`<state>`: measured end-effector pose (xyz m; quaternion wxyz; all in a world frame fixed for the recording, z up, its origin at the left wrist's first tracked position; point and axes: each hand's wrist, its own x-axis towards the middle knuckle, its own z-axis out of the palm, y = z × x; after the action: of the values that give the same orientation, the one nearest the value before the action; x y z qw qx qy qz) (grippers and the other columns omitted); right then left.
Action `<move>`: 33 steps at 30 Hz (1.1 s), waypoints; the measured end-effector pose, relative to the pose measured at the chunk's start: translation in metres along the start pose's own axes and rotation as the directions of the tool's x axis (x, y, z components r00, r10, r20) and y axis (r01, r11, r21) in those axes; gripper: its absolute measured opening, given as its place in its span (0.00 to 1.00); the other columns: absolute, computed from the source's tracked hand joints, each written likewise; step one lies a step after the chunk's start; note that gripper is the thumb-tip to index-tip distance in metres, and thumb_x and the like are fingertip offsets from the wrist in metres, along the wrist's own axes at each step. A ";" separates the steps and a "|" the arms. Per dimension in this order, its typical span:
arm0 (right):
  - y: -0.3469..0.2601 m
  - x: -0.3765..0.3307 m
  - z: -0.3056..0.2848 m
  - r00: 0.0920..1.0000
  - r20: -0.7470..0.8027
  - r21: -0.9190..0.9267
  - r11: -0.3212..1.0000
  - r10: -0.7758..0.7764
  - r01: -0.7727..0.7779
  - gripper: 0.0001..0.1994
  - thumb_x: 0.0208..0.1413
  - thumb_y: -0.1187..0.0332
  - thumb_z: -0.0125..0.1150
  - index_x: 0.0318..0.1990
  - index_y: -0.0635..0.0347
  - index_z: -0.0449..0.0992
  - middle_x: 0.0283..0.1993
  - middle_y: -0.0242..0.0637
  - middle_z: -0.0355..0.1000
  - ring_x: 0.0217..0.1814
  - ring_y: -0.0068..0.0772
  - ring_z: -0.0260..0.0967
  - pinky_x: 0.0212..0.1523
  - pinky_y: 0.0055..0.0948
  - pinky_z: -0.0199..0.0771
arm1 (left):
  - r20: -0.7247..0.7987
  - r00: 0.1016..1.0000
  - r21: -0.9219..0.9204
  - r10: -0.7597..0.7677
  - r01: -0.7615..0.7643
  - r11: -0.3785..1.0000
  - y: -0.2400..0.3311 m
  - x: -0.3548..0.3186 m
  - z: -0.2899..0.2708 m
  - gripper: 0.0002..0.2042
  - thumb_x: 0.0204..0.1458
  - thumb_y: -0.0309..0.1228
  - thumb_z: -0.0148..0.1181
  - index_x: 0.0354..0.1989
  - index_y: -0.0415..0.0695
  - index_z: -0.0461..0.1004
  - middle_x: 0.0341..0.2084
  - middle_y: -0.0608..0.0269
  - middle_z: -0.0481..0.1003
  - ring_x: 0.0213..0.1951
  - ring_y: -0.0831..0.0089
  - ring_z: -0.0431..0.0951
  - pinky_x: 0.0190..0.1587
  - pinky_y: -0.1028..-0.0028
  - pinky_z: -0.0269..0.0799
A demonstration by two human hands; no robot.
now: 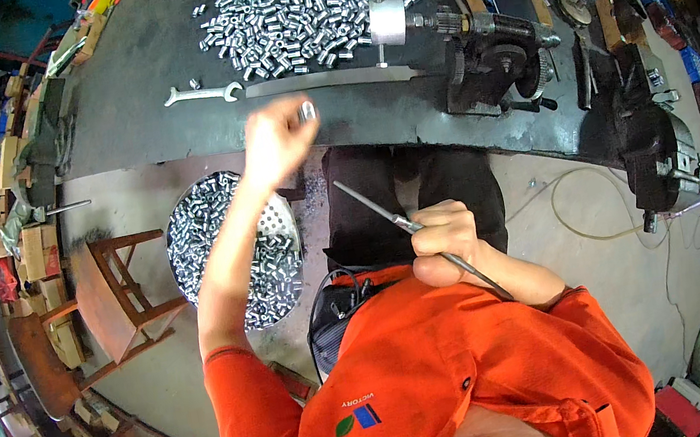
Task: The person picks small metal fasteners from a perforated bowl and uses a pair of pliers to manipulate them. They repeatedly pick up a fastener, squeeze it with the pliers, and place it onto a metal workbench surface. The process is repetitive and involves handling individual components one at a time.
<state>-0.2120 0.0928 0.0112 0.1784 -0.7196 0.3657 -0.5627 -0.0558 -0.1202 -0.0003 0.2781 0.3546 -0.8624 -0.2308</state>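
Pinching a small metal sleeve (307, 112) between thumb and fingertips, the left hand (276, 141) is raised over the near edge of the dark workbench (133, 61), fingers clenched on the piece. Just beyond that grip a long flat steel bar (328, 81) is laid across the bench, and beyond and to its left an open-ended wrench (202, 94) is seen. Further beyond, a wide heap of similar shiny sleeves (290, 10) is spread over the bench top. Below and to the left of the grip, a round perforated pan (277, 221) filled with more sleeves is set low beside a rusty metal stool (111, 297). The right hand (443, 238) is closed around a thin rod-like file (411, 227), held near the lap; its tip is pointed up and left toward the other hand, its tail passed back over the forearm. Beyond and right of this grip, a small bench machine (493, 54) with a shiny cylindrical chuck (388, 22) is mounted at the bench edge. An orange shirt (430, 380) is worn.
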 end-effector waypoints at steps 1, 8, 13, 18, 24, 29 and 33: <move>0.002 0.001 0.001 1.000 0.006 0.018 1.000 -0.013 0.013 0.16 0.28 0.71 0.55 0.11 0.58 0.50 0.12 0.34 0.44 0.10 0.34 0.46 0.11 0.31 0.45 | -0.045 0.999 -0.169 -0.029 0.021 0.985 -0.001 0.023 -0.005 0.10 0.45 0.26 0.61 0.37 0.38 0.76 0.19 0.67 0.74 0.18 0.82 0.69 0.22 0.78 0.66; 0.010 -0.003 0.004 0.984 0.032 -0.045 0.984 0.174 -0.172 0.14 0.32 0.70 0.56 0.12 0.59 0.53 0.12 0.36 0.49 0.11 0.36 0.51 0.12 0.33 0.48 | 0.010 0.998 -0.602 -0.061 0.055 0.797 0.064 0.040 -0.045 0.17 0.52 0.26 0.56 0.49 0.33 0.67 0.28 0.60 0.74 0.25 0.78 0.74 0.35 0.78 0.69; 0.022 -0.008 0.012 0.964 0.108 -0.032 0.970 0.242 -0.239 0.15 0.36 0.68 0.55 0.13 0.60 0.54 0.13 0.39 0.53 0.14 0.40 0.55 0.15 0.35 0.52 | 0.526 0.844 -0.605 -0.105 0.458 0.651 0.075 -0.047 -0.025 0.09 0.53 0.26 0.56 0.40 0.34 0.74 0.22 0.62 0.75 0.23 0.79 0.74 0.26 0.80 0.72; 0.022 -0.009 0.021 0.961 0.106 0.014 0.966 0.255 -0.258 0.12 0.33 0.75 0.53 0.13 0.61 0.54 0.12 0.38 0.53 0.12 0.39 0.54 0.14 0.34 0.53 | 0.540 0.837 -0.666 -0.093 0.492 0.561 0.071 -0.080 -0.002 0.05 0.52 0.23 0.56 0.34 0.34 0.75 0.20 0.63 0.74 0.22 0.79 0.74 0.24 0.80 0.71; 0.023 -0.017 0.024 0.920 0.123 0.243 0.887 0.373 -0.393 0.11 0.32 0.79 0.51 0.13 0.62 0.53 0.12 0.37 0.55 0.12 0.31 0.54 0.16 0.27 0.55 | 0.585 0.809 -0.735 -0.057 0.559 0.384 0.070 -0.090 0.009 0.05 0.52 0.22 0.56 0.35 0.33 0.74 0.23 0.61 0.75 0.22 0.78 0.75 0.25 0.80 0.73; 0.018 -0.017 0.013 0.869 0.211 0.265 0.830 0.447 -0.491 0.11 0.33 0.76 0.51 0.13 0.63 0.53 0.13 0.35 0.48 0.13 0.27 0.47 0.16 0.28 0.47 | 0.553 0.831 -0.730 -0.059 0.518 0.446 0.053 -0.091 0.002 0.06 0.51 0.17 0.52 0.36 0.32 0.73 0.26 0.59 0.76 0.25 0.77 0.76 0.29 0.79 0.73; 0.014 -0.016 0.009 0.853 0.200 0.232 0.822 0.483 -0.520 0.12 0.33 0.72 0.53 0.13 0.63 0.54 0.13 0.36 0.46 0.13 0.28 0.44 0.16 0.29 0.44 | 0.373 0.842 -0.447 -0.390 0.532 0.719 -0.012 -0.106 -0.015 0.06 0.50 0.19 0.52 0.36 0.33 0.73 0.32 0.59 0.77 0.26 0.78 0.76 0.31 0.79 0.73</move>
<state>-0.2099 0.0940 -0.0116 0.4429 -0.6013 0.4471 -0.4923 0.0224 -0.0518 -0.0301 0.1867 0.4353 -0.6742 -0.5667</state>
